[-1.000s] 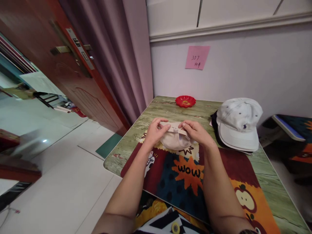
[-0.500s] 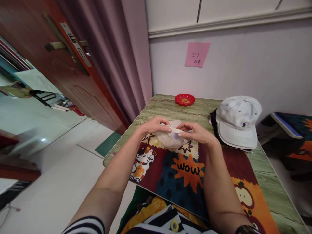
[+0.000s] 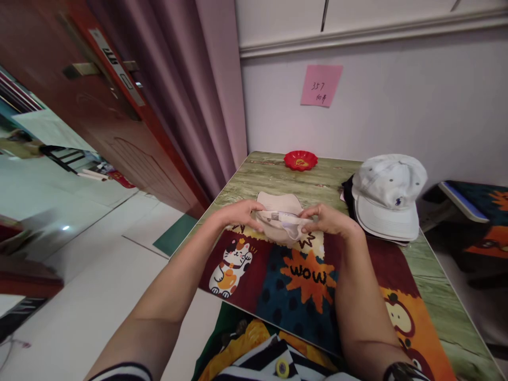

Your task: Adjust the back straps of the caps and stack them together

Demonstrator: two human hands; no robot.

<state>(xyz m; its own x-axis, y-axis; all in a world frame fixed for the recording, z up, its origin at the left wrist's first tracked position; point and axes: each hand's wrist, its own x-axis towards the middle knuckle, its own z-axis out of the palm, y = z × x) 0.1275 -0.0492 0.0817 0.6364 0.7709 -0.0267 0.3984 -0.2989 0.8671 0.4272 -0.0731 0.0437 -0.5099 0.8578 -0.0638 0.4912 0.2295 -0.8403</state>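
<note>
A pale beige cap (image 3: pixel 279 201) lies low over the patterned mat (image 3: pixel 273 307), its brim pointing away from me and its inner side partly showing. My left hand (image 3: pixel 241 214) pinches the cap's left edge between thumb and fingers. On the opposite side, my right hand (image 3: pixel 324 220) grips the right edge the same way. Between the two hands the inner band is stretched out, with a small grey label on it. The cap's underside is hidden.
A white cap (image 3: pixel 391 182) sits atop a stack of darker caps at the right. Behind stands a red scalloped dish (image 3: pixel 300 160) on the wood-patterned table (image 3: pixel 254 169). A pink note (image 3: pixel 321 85) is on the wall. At left are a curtain (image 3: pixel 214 90) and a wooden door (image 3: pixel 130 153).
My hands have moved apart, from the middle of the cap's edge out to its two sides. The brim and inner band now show more fully.
</note>
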